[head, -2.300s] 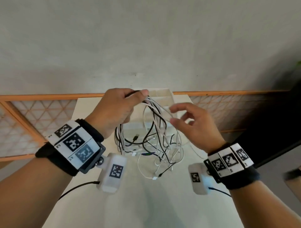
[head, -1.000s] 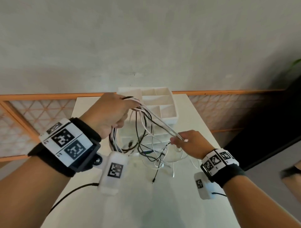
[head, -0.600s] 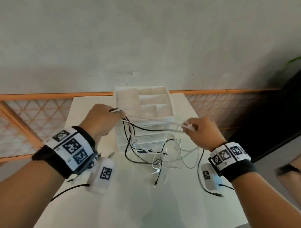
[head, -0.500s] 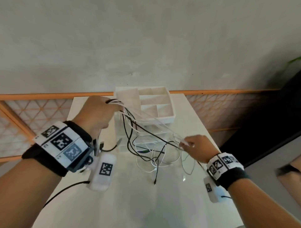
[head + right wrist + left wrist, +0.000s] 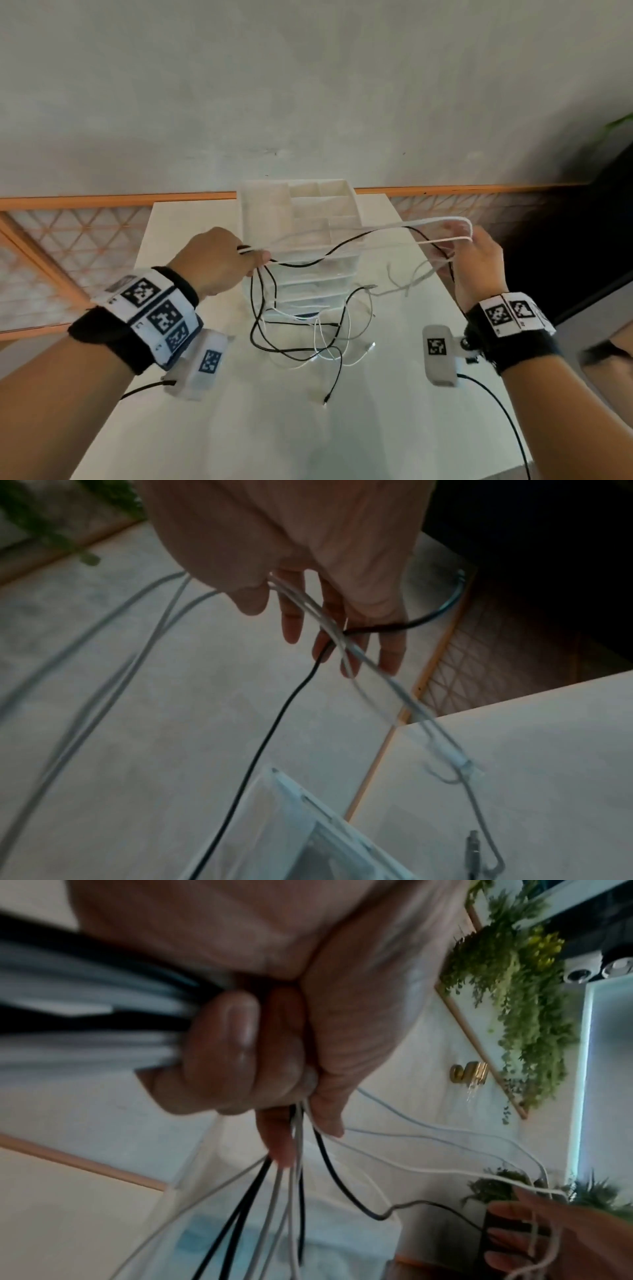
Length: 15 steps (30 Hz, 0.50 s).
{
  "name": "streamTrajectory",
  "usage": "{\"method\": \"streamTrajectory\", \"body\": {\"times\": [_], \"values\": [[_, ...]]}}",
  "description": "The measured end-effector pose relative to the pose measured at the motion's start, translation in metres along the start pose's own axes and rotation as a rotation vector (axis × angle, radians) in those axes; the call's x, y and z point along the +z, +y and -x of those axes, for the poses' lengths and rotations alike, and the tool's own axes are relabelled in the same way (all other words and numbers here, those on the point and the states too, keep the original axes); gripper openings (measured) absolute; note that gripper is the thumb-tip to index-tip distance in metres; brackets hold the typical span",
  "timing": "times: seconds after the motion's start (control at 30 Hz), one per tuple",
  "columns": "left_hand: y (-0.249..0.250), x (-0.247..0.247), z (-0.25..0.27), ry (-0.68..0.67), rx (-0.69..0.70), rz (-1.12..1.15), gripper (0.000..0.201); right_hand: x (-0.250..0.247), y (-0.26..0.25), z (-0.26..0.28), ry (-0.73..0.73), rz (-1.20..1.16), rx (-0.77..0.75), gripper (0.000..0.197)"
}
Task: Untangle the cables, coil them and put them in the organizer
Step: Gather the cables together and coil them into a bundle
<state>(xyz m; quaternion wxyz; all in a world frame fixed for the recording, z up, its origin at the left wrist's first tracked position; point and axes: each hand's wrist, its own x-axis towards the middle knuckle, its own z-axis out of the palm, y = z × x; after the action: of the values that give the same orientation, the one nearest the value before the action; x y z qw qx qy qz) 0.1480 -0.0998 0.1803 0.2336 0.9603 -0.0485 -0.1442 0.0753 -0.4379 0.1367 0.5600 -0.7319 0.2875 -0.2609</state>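
Note:
My left hand (image 5: 236,260) grips a bundle of white and black cables in its fist (image 5: 274,1069), held in front of the white organizer (image 5: 298,205). My right hand (image 5: 476,250) is out to the right at the same height. It pinches a loop of white cable (image 5: 394,224) between thumb and forefinger (image 5: 291,593), with the other fingers stretched out. That loop runs nearly taut between both hands. A black cable (image 5: 329,253) sags between them and crosses my right fingers. The remaining tangle (image 5: 308,335) hangs from my left fist onto the table.
The white table (image 5: 342,428) is narrow, and its right edge lies just below my right hand. The organizer has open top compartments and clear drawers facing me. An orange lattice rail (image 5: 85,240) and a grey wall stand behind.
My right hand has drawn the white loop up and out to the right. The hands are farther apart, and the hanging tangle is looser and more spread out.

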Motion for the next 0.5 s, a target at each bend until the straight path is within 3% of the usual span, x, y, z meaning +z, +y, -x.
{"method": "streamTrajectory", "body": {"times": [0.07,0.13,0.23,0.33,0.4,0.5], "values": [[-0.008,0.005,-0.004,0.036,-0.009,0.034,0.052,-0.003,0.004,-0.005,0.018,0.201,0.010,0.025],[-0.017,0.005,-0.010,0.060,-0.055,0.416,0.041,-0.006,0.027,-0.008,-0.017,0.614,0.056,0.023],[-0.022,-0.002,-0.013,0.019,-0.111,1.007,0.027,-0.003,0.079,0.001,-0.302,1.058,0.252,0.026],[-0.014,0.000,-0.012,-0.041,-0.096,1.239,0.027,0.007,0.096,0.014,-0.305,0.947,0.378,0.039],[-0.010,0.002,-0.009,-0.066,-0.095,1.301,0.021,0.015,0.090,0.017,-0.298,1.001,0.335,0.054],[-0.010,0.001,-0.003,-0.061,-0.066,1.422,0.027,0.010,0.069,0.012,-0.151,1.035,0.240,0.063]]}}
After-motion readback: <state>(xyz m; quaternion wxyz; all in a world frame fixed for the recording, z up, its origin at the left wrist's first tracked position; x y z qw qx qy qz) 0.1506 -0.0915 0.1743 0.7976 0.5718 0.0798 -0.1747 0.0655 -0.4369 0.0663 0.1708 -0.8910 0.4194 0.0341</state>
